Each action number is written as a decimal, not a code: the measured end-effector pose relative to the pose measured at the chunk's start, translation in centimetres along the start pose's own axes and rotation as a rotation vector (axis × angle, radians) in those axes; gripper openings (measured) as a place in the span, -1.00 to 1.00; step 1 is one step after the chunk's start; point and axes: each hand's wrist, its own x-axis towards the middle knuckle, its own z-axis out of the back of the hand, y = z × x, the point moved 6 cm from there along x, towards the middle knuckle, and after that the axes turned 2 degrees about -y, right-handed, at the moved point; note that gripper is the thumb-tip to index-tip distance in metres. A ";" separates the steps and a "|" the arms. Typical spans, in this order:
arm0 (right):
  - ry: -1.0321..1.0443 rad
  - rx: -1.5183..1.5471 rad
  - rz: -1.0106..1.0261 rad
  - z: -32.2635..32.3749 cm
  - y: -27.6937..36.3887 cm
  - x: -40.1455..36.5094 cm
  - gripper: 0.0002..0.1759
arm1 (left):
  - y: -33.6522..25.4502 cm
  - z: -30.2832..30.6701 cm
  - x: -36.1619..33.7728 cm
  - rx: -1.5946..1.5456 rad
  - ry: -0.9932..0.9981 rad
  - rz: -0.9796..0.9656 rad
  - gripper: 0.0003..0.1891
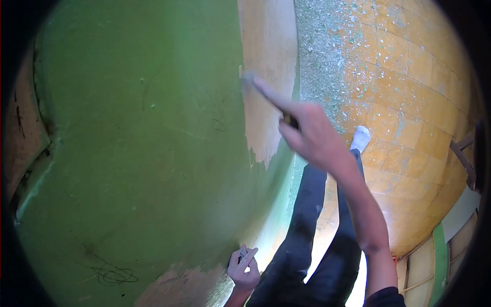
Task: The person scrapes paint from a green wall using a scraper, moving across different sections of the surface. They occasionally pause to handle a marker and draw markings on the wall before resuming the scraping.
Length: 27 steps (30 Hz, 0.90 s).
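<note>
My right hand point(314, 135) is closed round the dark handle of a scraper point(248, 80), its index finger stretched along the tool. Motion blurs the scraper's tip, which is at the border between the green paint and a bare pale strip point(269, 46) of the wall. Lower down, close to the green wall point(169, 153), my left hand point(243, 271) pinches a small grey object point(243, 253) between thumb and fingers. What that object is I cannot make out. Near the bottom a second bare patch point(176, 289) shows through the paint.
Pale and green paint flakes point(322, 61) lie thickly along the wall's foot and scatter over the yellow tiled floor point(424, 102). My legs point(307, 204) and a white-socked foot point(361, 138) are beside the wall. Dark wooden furniture point(464, 153) stands at the right edge.
</note>
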 end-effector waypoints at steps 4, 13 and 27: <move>0.027 0.049 -0.031 -0.8 0.1 -1.8 -0.10 | -0.7 0.5 -0.2 0.041 -0.010 0.015 -0.71; -0.048 0.065 0.006 -0.9 -0.6 -1.3 -0.08 | -0.9 0.7 0.0 0.034 -0.006 0.013 -0.71; -0.076 -0.038 0.060 1.4 1.3 2.8 -0.08 | -0.5 0.3 0.5 0.053 0.000 0.011 -0.72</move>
